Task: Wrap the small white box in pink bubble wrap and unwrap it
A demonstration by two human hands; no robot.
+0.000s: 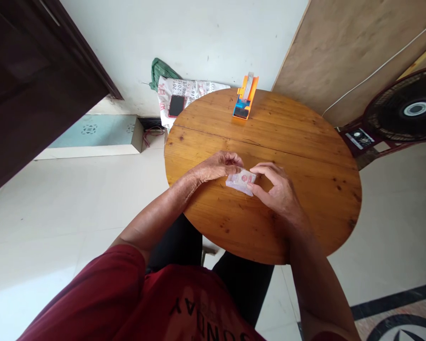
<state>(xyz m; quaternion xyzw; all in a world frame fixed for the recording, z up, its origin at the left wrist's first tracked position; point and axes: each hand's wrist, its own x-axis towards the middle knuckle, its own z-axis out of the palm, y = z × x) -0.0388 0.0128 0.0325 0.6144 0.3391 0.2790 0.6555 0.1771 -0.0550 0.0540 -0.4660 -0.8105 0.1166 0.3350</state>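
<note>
On the round wooden table (206,218) in front of me lies a small pale packet (239,183), thin and block-like, with reddish print on its top; its exact kind is too small to tell. My left hand (222,166) holds the packet's upper left edge, thumb on top and fingers curled behind. From the right, my right hand (279,189) pinches the right side of it between thumb and forefinger. Parts of the packet are hidden under the fingers.
An orange and blue tape dispenser (246,102) stands at the table's far edge. Behind the table are a printed white sack (199,87) with a dark phone (176,105) on it and a green bag (161,68). A fan (408,111) is at right, a long box (95,130) at left.
</note>
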